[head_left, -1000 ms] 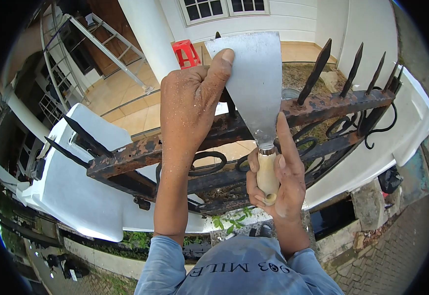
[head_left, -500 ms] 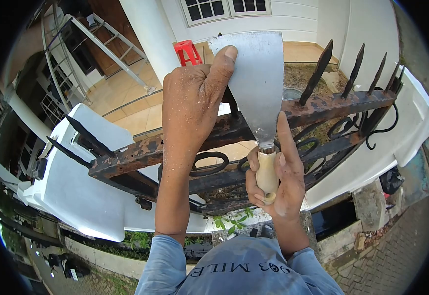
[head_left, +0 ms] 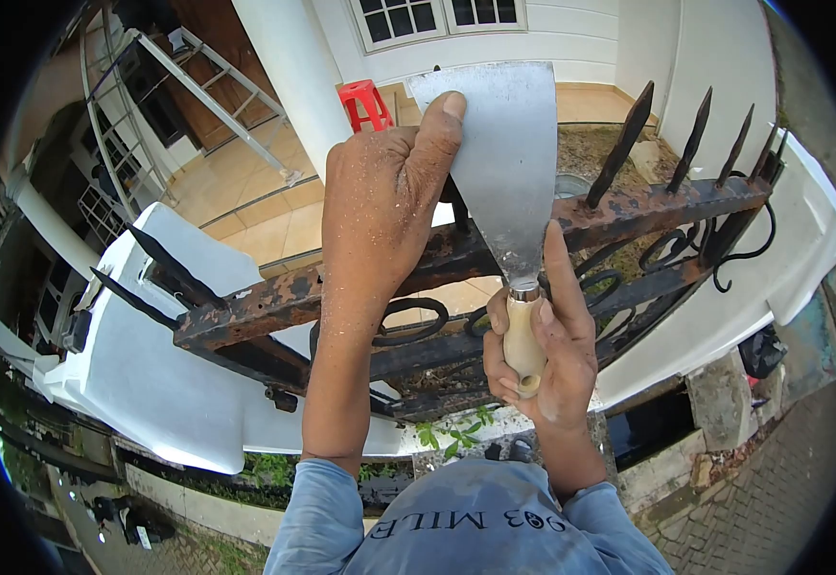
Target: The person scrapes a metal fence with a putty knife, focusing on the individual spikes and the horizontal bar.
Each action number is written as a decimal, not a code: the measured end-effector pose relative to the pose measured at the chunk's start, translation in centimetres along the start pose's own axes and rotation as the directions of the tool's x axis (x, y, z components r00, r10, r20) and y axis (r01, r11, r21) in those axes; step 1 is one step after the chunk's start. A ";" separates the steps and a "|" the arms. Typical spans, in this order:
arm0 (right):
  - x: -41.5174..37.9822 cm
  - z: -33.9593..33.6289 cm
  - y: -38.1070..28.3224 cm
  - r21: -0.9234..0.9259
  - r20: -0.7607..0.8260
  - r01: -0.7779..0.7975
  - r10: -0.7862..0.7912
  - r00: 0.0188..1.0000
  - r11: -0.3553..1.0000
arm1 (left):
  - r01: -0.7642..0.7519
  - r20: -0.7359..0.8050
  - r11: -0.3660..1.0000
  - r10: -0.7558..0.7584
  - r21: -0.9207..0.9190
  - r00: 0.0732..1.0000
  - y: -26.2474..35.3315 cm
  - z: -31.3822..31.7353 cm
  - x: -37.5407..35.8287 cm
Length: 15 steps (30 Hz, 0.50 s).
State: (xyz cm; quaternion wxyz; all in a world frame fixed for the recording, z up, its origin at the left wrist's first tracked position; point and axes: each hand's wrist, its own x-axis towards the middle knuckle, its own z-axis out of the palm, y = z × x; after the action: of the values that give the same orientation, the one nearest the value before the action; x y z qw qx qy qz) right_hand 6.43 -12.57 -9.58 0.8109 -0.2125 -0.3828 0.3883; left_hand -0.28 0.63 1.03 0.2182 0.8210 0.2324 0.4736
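A wide putty knife (head_left: 509, 163) is held up in front of me, its broad metal blade at the top and its pale wooden handle pointing down. My right hand (head_left: 557, 355) wraps the handle, with the index finger stretched up along the lower blade. At the blade's upper left edge, my left hand (head_left: 384, 192) grips it with the thumb on the near face; its other fingers are mostly hidden behind. Both hands are in front of a rusty metal fence (head_left: 265, 311) with flaking dark paint and pointed spikes. Pale specks dot the left hand and forearm.
White wall sections (head_left: 164, 374) flank the fence on both sides. Beyond it are a red stool (head_left: 365, 103), a white column (head_left: 289, 77) and a metal ladder (head_left: 217, 101) on a tiled porch. A dark drain opening (head_left: 650, 422) lies below right, beside brick paving (head_left: 773, 489).
The putty knife and both hands have shifted slightly to the right. The grip of each hand stays the same.
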 end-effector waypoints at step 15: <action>0.1 1.0 0.3 -0.030 -0.009 0.034 -0.034 0.999 0.999 | 0.012 0.015 0.993 -0.010 -0.114 1.000 -0.1 -0.1 0.1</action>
State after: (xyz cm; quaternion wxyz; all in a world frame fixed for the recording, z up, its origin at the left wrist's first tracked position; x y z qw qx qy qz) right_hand 5.56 -12.25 -9.08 0.8159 -0.2200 -0.3881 0.3678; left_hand -0.36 0.78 1.03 0.2692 0.8093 0.2079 0.4789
